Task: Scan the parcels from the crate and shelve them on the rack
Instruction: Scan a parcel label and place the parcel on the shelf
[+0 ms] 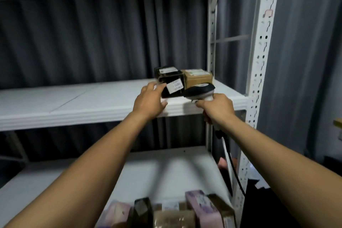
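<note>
Rack (259,61): white slotted steel shelving is seen across the view, its right front upright nearest.
Curtain (83,39): a grey pleated drape is hung behind the shelving.
Middle shelf (74,102): all shelved parcels are gathered at its right end.
Lower shelf (166,168): a white board is seen below, beyond the unshelved stock.
Waiting parcels (196,207): pink, black and brown packets are bunched at the bottom edge; the crate's walls cannot be made out.
Left hand (149,102): fingers are curled over the left end of the black labelled parcel, with the thumb under the shelf lip.
Right hand (216,107): it is wrapped tightly round the scanner's handle, a fingertip laid at the trigger.
Barcode scanner (199,91): the grey-and-white head is held just beside the gripped parcel's right end, with a cable (235,168) trailing down.
Black labelled parcel (173,89): it is held at the shelf's front edge, tilted, its white label (174,87) turned up.
Brown carton (199,77): it is set at the back right, touching the black box (167,73) on its left.
Progress: two parcels are judged shelved and a third is being placed; whether it has been scanned cannot be told. Several parcels are left below, so most of the task is judged outstanding.
</note>
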`<state>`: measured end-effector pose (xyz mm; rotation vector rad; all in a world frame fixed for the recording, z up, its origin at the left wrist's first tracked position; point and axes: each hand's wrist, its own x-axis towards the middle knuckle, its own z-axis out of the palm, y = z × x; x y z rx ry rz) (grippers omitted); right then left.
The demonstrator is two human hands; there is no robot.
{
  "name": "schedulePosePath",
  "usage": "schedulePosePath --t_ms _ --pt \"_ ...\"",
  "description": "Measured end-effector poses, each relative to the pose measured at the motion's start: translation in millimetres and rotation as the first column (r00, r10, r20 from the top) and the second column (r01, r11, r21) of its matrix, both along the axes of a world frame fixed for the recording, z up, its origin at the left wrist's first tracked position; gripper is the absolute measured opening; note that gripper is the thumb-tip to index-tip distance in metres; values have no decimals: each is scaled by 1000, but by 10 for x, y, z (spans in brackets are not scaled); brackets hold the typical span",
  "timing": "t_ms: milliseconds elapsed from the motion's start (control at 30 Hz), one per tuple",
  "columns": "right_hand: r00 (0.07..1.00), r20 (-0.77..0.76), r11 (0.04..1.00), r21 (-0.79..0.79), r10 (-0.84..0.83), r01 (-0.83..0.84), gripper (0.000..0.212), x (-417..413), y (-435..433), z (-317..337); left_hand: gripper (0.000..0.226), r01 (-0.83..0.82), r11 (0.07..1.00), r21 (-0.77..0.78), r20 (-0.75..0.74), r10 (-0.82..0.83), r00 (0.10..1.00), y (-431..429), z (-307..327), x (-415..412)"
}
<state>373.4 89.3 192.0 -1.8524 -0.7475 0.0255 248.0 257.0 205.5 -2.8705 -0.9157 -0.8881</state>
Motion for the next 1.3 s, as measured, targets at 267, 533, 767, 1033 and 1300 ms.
schedulePosePath --t_ms 267,533,767,1033,1300 --pt "970 -186 987 -19 156 -162 17 -1071 -546 -571 59 -48 990 -130 -148 28 989 -473 -861 -1118" --pt "969 -173 949 -230 179 -216 17 -1879 -939 -1352 61 -139 922 -360 -274 38 961 -987 -2108 -2106" --pt "979 -115 897 -394 170 -202 25 -2142 -1235 -1882 73 -191 764 -617 -348 -47 936 -1562 -3122 -2418" --pt "978 -203 890 -435 53 -139 23 -2147 -1526 -2389 108 -382 659 -647 -475 43 879 -2040 -3631 -2286" --pt "957 -289 909 -394 18 -136 18 -2047 -1603 -2443 119 -401 506 -764 -373 161 914 -2120 -3592 -2287"
